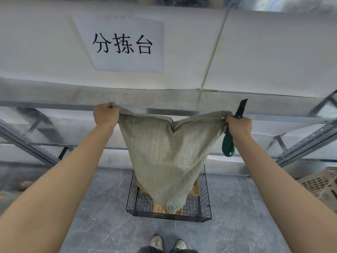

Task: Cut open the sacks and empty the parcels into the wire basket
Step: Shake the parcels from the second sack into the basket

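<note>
The sack (167,157) was held hanging vertically, mouth down into the wire basket (206,203) on the grey floor (100,216), before a metal-framed table (255,61). Its upper corners were gripped by the left hand (105,114) and, together with a knife (228,145), the right hand (238,125).

I count one sack (164,152) mid-frame, one knife (228,145) at right, one wire basket (131,198) below with several parcels (158,208), too hidden to number, one sign (124,44) upper left, one crate (321,185) lower right, my two shoes (156,241) at bottom.

The hanging sack (164,152) blocks the mouth of the wire basket (131,198); the floor (237,207) lies open on both sides.
</note>
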